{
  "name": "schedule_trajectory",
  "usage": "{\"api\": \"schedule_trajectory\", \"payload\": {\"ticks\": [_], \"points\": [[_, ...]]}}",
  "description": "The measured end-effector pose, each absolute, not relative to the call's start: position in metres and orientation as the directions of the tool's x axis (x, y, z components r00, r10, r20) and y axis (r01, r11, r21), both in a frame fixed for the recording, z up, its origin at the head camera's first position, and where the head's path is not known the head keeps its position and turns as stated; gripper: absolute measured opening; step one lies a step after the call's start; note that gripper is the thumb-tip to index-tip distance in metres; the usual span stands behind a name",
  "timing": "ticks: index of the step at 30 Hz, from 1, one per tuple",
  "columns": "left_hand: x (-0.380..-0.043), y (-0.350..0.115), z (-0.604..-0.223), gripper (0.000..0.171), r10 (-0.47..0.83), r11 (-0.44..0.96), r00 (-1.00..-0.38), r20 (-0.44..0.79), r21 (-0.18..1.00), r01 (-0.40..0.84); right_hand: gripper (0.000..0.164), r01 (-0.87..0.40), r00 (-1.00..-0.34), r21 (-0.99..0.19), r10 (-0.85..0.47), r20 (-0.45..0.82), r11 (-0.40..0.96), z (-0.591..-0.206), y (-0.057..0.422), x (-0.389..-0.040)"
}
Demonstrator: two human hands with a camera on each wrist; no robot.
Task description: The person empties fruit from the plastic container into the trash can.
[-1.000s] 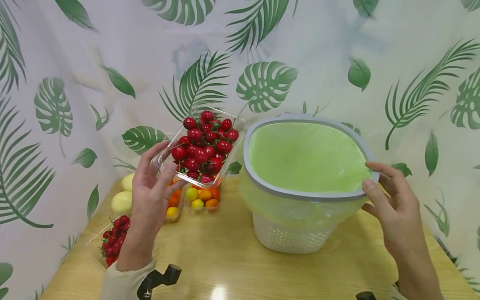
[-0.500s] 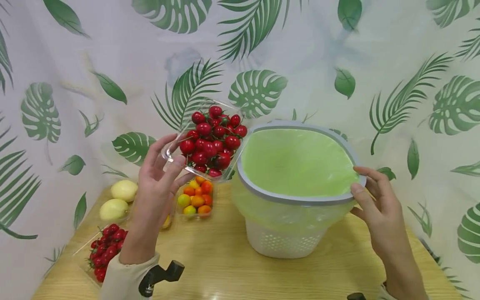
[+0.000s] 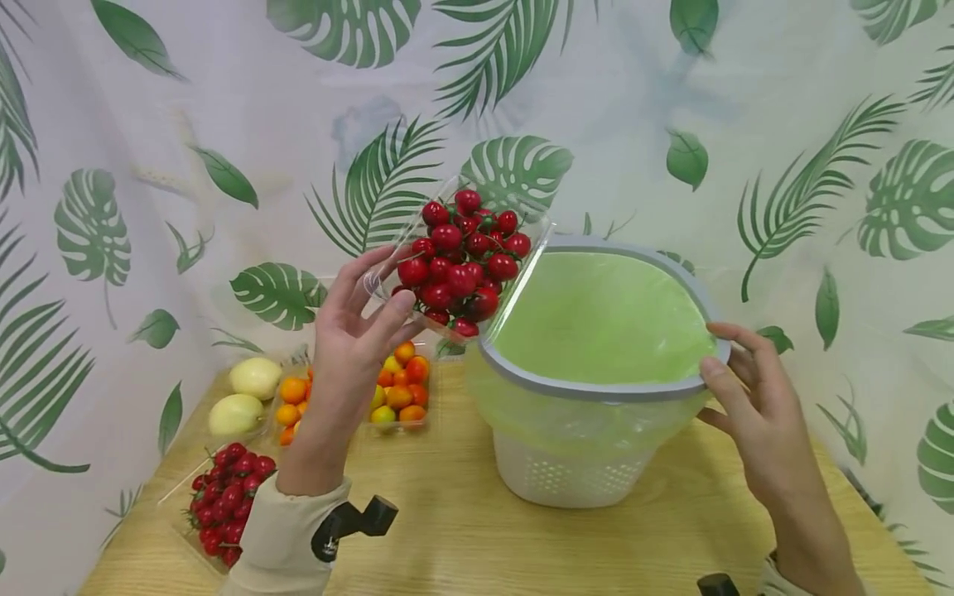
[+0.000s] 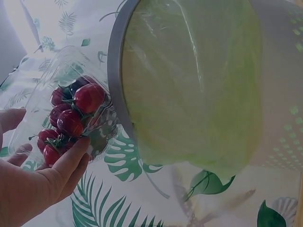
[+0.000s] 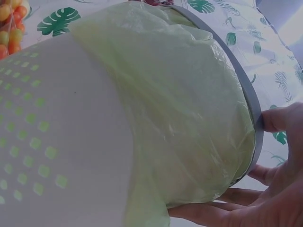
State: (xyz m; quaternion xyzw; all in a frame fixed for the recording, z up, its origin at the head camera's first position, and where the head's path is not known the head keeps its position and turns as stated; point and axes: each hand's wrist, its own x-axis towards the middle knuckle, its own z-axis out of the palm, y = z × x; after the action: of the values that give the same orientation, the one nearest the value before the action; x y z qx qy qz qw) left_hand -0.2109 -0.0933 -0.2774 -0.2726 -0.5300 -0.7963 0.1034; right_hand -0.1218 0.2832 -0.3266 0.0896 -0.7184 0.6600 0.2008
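no readable text, unreadable mark [image 3: 329,546] on wrist mount [image 3: 349,522]

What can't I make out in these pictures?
Head view: orange fruit, partly behind the left hand and wrist.
Head view: lower red fruit, partly behind the left sleeve.
Left wrist view: base of the bin, cut off at right.
Right wrist view: part of right hand, cut off at right.

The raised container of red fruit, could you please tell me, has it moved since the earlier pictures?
Yes: in the head view, the container has shifted rightward, judged against the large split leaf printed on the backdrop behind it.
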Motion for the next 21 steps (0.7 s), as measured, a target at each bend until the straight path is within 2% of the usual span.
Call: {"api": "schedule_trajectory", "payload": {"ticks": [21], "points": [[-0.219,-0.059,-0.267,0.048,0.119,-0.354,-0.773,0.624,0.754,0.554,0.046,-0.391,-0.903,-0.907,0.125,0.411,0.156,-0.326,0.282,-0.122]]}}
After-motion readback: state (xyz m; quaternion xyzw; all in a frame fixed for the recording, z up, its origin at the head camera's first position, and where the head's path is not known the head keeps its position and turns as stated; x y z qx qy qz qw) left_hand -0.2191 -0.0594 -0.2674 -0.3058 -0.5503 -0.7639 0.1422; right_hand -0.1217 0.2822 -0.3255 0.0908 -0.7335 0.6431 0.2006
